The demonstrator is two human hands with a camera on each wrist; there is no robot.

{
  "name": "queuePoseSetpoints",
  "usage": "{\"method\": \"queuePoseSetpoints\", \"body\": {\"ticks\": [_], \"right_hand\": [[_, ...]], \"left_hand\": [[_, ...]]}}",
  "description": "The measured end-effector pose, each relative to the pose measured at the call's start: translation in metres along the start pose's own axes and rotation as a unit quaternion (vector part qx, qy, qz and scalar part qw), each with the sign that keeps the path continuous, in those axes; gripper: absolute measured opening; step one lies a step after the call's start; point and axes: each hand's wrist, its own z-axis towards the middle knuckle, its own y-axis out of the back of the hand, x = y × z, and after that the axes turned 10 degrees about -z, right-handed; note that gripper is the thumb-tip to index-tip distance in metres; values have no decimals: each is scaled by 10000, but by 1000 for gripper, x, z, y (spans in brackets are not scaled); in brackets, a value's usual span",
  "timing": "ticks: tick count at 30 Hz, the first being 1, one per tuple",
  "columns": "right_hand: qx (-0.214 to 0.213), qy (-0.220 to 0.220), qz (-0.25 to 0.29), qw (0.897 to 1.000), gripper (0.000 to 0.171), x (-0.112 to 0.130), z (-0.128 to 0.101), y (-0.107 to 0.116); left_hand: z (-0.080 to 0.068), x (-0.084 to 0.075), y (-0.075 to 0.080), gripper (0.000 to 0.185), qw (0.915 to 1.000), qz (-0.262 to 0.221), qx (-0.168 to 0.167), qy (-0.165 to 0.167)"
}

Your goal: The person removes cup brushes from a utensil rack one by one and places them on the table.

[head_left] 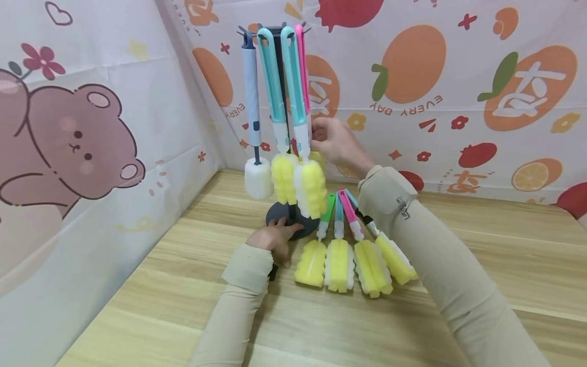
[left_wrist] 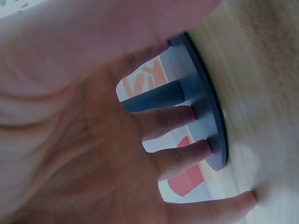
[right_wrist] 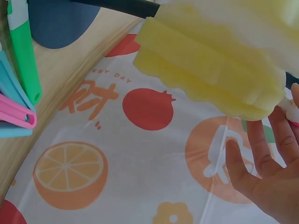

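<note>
A dark stand [head_left: 277, 61] rises from a round base [head_left: 274, 211] on the table. My left hand [head_left: 271, 238] rests on that base with fingers spread; in the left wrist view, fingertips [left_wrist: 203, 147] press the disc and one touches the wood. On the stand's hooks hang a blue brush [head_left: 251, 92] with a white head and two teal-handled sponge brushes [head_left: 295, 81]. Behind them, a pink-handled sponge brush [head_left: 301, 66] hangs at the right, its yellow head mostly hidden in the head view. My right hand [head_left: 338, 143] pinches this brush below its handle.
Several sponge brushes lie fanned on the table [head_left: 183, 285] right of the base, including a green-handled one [head_left: 326, 216] and another pink-handled one [head_left: 349, 208]. Printed cloth [head_left: 412, 153] stands behind the table, with more cloth [head_left: 169, 122] along the left.
</note>
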Motion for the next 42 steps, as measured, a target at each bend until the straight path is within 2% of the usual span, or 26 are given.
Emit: {"method": "queuePoseSetpoints", "body": {"ticks": [5,13,23,30,42], "right_hand": [[-102,7,-295,9995,24,-1,-1,4],[-271,94,-135,9995,28,-1,-5,10],[-524,117,-332,9980,16,-5,-12,16],[-424,-3,-424,9982,22,-14,-14,17],[-421,-171,-388,9982,22,-27,-20,20]], "left_hand": [[0,1,0,100,10000,13,1,-12],[1,0,0,100,10000,-13,-36,-20],[0,-1,0,99,10000,-23,-78,-33],[0,0,-2,99,10000,-55,-79,-3],[1,0,-1,99,10000,-3,-54,-19]]}}
